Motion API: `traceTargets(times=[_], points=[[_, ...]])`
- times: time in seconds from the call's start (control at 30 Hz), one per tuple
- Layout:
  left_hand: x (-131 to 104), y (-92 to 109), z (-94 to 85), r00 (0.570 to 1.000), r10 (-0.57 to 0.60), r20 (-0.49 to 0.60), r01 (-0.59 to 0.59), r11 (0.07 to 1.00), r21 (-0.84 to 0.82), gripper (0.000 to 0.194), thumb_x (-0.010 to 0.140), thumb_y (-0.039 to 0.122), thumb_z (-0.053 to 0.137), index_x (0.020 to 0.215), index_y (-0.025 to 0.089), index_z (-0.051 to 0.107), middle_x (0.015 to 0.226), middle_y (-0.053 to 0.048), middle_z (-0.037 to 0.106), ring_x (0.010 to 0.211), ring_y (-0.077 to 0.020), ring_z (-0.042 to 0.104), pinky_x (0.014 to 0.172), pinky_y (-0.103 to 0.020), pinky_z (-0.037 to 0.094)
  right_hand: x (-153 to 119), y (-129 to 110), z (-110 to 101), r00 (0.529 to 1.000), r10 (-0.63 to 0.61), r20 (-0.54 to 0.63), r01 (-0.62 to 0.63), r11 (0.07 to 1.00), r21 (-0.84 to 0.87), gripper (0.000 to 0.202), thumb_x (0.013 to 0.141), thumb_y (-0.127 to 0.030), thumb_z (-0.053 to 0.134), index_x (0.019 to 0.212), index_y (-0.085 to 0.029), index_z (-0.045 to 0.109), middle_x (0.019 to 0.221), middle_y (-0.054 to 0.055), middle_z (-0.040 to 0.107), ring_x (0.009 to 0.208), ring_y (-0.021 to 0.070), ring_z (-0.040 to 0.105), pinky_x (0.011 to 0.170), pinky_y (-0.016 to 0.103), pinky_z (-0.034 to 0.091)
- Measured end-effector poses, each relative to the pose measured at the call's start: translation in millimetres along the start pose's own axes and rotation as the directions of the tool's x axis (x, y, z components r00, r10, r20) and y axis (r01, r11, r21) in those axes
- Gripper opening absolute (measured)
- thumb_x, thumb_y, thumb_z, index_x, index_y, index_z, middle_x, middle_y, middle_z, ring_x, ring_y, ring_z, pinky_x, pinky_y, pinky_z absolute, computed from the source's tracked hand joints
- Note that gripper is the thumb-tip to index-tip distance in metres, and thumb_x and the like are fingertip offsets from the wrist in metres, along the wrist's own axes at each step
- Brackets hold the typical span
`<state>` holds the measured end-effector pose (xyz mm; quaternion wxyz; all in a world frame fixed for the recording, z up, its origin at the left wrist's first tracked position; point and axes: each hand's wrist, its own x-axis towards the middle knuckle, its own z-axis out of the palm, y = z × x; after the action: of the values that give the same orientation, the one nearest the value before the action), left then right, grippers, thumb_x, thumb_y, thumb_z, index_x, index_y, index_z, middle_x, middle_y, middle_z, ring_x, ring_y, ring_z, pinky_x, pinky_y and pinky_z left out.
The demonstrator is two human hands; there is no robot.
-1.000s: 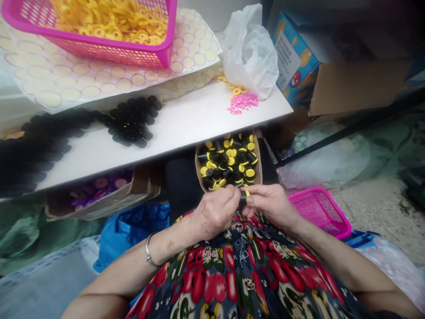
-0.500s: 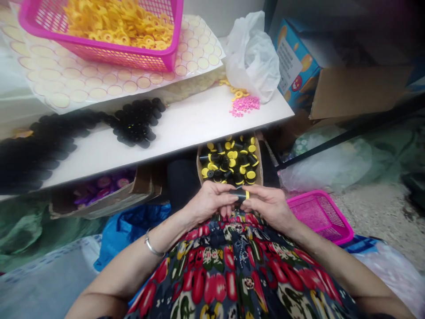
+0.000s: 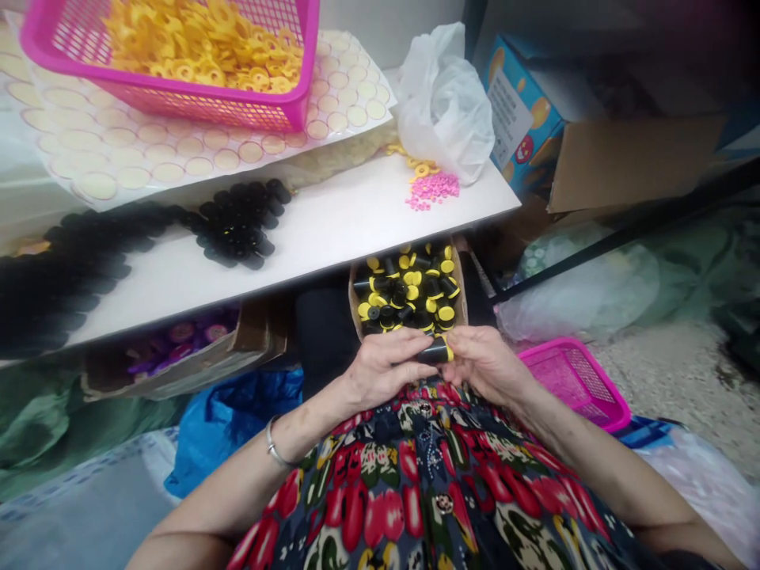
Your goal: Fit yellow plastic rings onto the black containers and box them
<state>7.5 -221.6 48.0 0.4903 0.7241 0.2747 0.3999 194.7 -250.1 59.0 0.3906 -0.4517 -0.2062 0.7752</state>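
Between my two hands, just above my lap, lies a small black cylinder with a yellow cap [image 3: 434, 351], held sideways. My left hand [image 3: 389, 362] grips its black body between thumb and fingers. The fingers of my right hand [image 3: 484, 360] are closed on the yellow end, which they partly cover. Right behind my hands stands a cardboard box [image 3: 355, 305] filled with loose capped cylinders [image 3: 409, 289] of the same black and yellow kind, lying at all angles.
On the white table [image 3: 350, 214] are a pink basket [image 3: 297, 107] of yellow ring-shaped pieces, rows of black cylinders [image 3: 237, 226], small pink pieces [image 3: 436, 188] and a white plastic bag [image 3: 445, 103]. A second pink basket [image 3: 573, 384] sits low at right. Purple items [image 3: 178, 340] fill a box below.
My right fingers have curled further round the yellow end, and my left fingers have shifted along the black body. The view has moved slightly; the cylinder stays between my hands.
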Motion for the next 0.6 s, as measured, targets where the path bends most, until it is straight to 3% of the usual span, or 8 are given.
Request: traceTargets(times=[0.1,0.2,0.33,0.4,0.5,0.6], points=[[2,3,1.4,0.959,-0.284,-0.016,0.272,0.932,-0.239,0.028,0.071,0.021,0.069,0.098,0.015,0.070,0.095,-0.010,0.068,0.079,-0.0157,0.064,0.072,-0.027,0.054,0,3,3,0.983,-0.181,-0.038,0.172,0.970,-0.170,0.028,0.070,-0.035,0.071,0.082,-0.011,0.067,0.053,0.003,0.064,0.043,0.0104,0.059,0.042,0.019,0.050],[3,3,1.7,0.887,-0.462,0.013,0.425,0.802,-0.420,0.032,0.065,0.021,0.073,0.097,0.014,0.070,0.095,-0.009,0.065,0.074,-0.0140,0.062,0.065,-0.024,0.053,-2,3,8,0.961,-0.275,-0.025,0.253,0.912,-0.323,0.036,0.066,-0.034,0.073,0.094,-0.012,0.066,0.058,0.002,0.066,0.049,0.0123,0.061,0.049,0.024,0.052],[4,-5,1.8,0.862,-0.504,0.055,0.437,0.682,-0.586,0.032,0.059,0.015,0.077,0.090,0.014,0.071,0.096,-0.007,0.063,0.080,-0.0141,0.060,0.068,-0.023,0.051,-6,-3,12,0.927,-0.373,0.052,0.345,0.788,-0.510,0.035,0.073,-0.034,0.067,0.101,-0.013,0.064,0.064,0.002,0.064,0.055,0.0124,0.061,0.053,0.025,0.053],[4,-10,1.7,0.858,-0.510,0.066,0.430,0.641,-0.636,0.032,0.056,0.014,0.078,0.087,0.013,0.071,0.095,-0.007,0.064,0.080,-0.0145,0.060,0.067,-0.023,0.050,-9,-5,13,0.878,-0.458,0.137,0.436,0.649,-0.624,0.029,0.078,-0.031,0.062,0.101,-0.014,0.065,0.070,0.003,0.063,0.060,0.0117,0.060,0.057,0.024,0.052],[3,-14,1.6,0.819,-0.559,0.132,0.485,0.551,-0.679,0.031,0.058,0.016,0.077,0.087,0.012,0.071,0.086,-0.007,0.065,0.065,-0.0109,0.058,0.058,-0.022,0.049,-13,-7,15,0.806,-0.541,0.239,0.520,0.455,-0.723,0.031,0.079,-0.027,0.060,0.106,-0.014,0.063,0.082,0.006,0.061,0.064,0.0104,0.057,0.059,0.022,0.051],[2,-18,2.2,0.774,-0.595,0.216,0.538,0.439,-0.720,0.032,0.060,0.019,0.076,0.091,0.011,0.070,0.077,-0.007,0.066,0.060,-0.0107,0.058,0.058,-0.024,0.048,-14,-6,16,0.821,-0.526,0.220,0.507,0.496,-0.705,0.047,0.075,-0.029,0.064,0.119,-0.014,0.055,0.093,0.007,0.059,0.064,0.0097,0.057,0.058,0.022,0.053]])
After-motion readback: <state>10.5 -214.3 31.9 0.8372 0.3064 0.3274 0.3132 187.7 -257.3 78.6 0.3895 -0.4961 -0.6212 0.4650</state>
